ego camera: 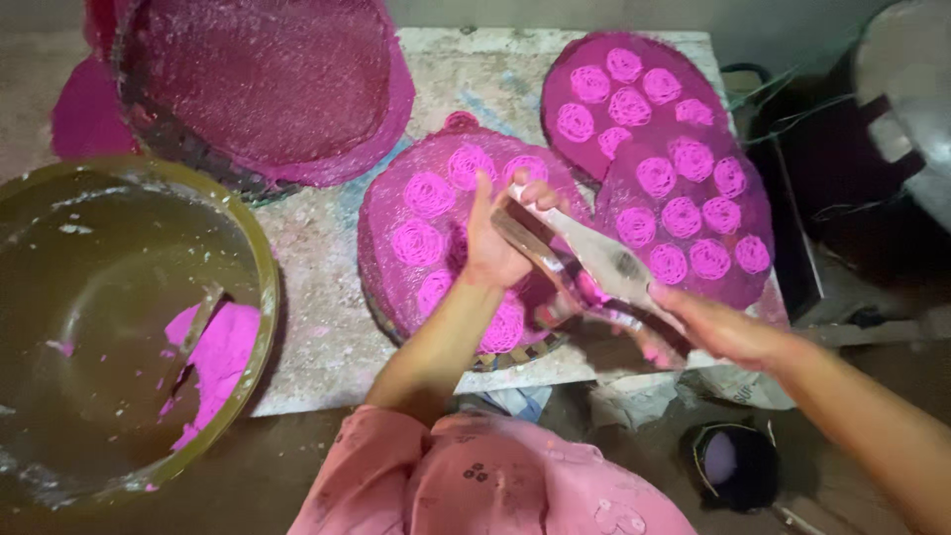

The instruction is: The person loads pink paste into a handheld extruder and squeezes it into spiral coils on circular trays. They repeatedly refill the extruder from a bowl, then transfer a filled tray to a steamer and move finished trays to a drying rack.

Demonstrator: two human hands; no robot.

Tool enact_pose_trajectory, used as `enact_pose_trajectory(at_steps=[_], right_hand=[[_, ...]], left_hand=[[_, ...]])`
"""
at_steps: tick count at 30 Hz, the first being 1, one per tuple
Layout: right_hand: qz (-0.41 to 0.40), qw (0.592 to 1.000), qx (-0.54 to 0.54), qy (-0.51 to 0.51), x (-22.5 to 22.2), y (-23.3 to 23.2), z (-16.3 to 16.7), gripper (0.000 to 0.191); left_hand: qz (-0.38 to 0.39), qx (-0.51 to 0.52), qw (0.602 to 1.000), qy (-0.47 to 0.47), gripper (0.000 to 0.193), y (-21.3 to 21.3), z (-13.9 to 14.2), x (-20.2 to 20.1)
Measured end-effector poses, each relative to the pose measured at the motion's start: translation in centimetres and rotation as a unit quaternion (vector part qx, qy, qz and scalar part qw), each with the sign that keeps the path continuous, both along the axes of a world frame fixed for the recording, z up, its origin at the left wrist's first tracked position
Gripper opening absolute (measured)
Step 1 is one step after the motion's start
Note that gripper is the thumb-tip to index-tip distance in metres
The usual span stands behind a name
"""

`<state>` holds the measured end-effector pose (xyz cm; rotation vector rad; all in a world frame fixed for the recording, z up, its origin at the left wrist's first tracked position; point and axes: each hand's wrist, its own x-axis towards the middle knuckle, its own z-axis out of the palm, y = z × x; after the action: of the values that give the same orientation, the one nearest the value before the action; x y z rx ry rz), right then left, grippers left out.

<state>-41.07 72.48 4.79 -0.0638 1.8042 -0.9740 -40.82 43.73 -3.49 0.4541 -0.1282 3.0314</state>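
Head view, both hands' fingers gripping metal press [584, 263], pink-coiled trays [684, 198] beneath, basin [260, 258] left.

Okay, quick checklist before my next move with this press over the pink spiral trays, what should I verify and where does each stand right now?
1. Left hand on the upper end of the metal press: ok.
2. Right hand gripping the lower handle: ok.
3. Press over the middle tray: ok.
4. Free spot on that tray: cannot tell, hands cover part of it.
5. Pink dough left in the large basin: ok, some remains.
6. Dough inside the press: cannot tell.
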Motion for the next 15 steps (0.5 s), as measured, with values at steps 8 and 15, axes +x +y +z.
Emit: enact_pose_trajectory(at_steps=[8, 15], right_hand=[[0.029, 0.966, 0.077, 0.247, -1.7, -1.2, -1.0, 0.063], [0.058, 0.959, 0.123, 0.247, -3.1, -1.5, 1.2, 0.065]], left_hand=[[0.047, 0.002, 0.999, -0.027, 0.049, 0.3, -2.2, -4.4], [0.053, 0.032, 0.995, -0.076, 0.046, 1.6, -1.3, -4.5]])
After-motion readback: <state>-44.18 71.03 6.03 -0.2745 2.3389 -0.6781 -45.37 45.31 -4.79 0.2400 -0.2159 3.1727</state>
